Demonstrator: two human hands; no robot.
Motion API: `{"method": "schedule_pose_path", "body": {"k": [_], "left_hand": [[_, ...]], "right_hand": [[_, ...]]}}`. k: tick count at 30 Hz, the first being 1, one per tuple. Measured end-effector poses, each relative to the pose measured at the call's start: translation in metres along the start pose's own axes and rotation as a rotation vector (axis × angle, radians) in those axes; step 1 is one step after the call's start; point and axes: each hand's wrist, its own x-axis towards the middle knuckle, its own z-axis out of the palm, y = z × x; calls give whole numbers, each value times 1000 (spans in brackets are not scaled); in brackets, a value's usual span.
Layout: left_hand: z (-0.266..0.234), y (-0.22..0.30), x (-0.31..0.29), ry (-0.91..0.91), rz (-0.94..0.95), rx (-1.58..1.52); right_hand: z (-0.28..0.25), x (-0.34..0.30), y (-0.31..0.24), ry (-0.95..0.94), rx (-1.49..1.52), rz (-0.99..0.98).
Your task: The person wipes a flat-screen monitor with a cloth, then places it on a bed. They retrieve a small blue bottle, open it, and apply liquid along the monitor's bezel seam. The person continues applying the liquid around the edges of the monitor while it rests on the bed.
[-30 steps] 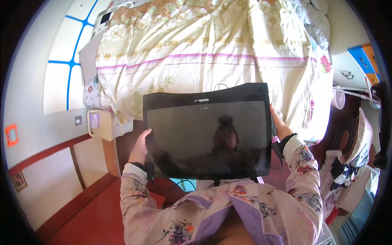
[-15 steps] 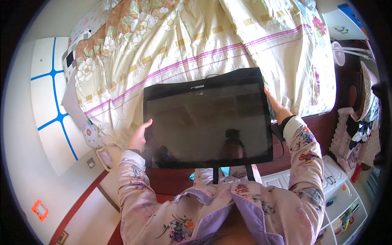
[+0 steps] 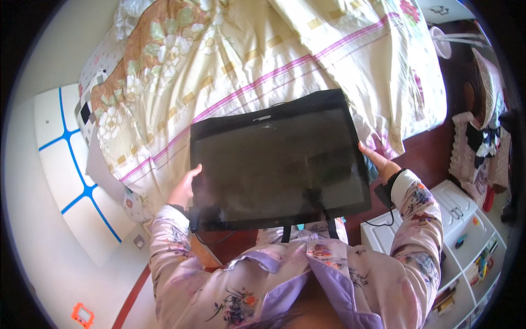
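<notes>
- A black flat-screen monitor (image 3: 279, 175) is held up in front of the person's torso, its dark screen turned toward the view and its upper edge sloping up to the right.
- The left hand (image 3: 182, 189) has hold of the monitor's left edge, its thumb lying along the border of the front.
- The right hand (image 3: 381, 161) clasps the opposite side edge, thumb along the frame.
- Each grip is closed on the monitor between thumb and fingers; most fingers seem to be behind the casing, so I cannot tell how tightly they curl.
- A thin black cable (image 3: 383, 223) hangs in a loop below the right hand, in front of a white cabinet (image 3: 378, 236).
- Beyond the monitor spreads a cream flowered bedspread (image 3: 246, 60) with a purple stripe.
- White open shelves (image 3: 475, 293) with small items stand at the lower right; above them, dark clothing (image 3: 482, 143) lies on pale quilted cloth.
- An orange frame (image 3: 76, 311) is on the white wall at the lower left.
</notes>
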Motion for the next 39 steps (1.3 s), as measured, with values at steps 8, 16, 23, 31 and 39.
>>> {"method": "schedule_pose_path", "body": {"k": [8,16,23,31,39], "left_hand": [[38,43,-42,121,-5,202],[18,71,-19,119,-37,179],[0,95,-30,-172,-263,149],[14,80,-76,-242,228,445],[1,81,-69,-242,340,544]], "right_hand": [[-9,-55,37,-81,157,-92],[39,-83,20,-109,488,-497],[60,-91,-16,81,468,-527],[86,-103,-51,95,343,-607],[81,-96,-71,154,-183,-956]]}}
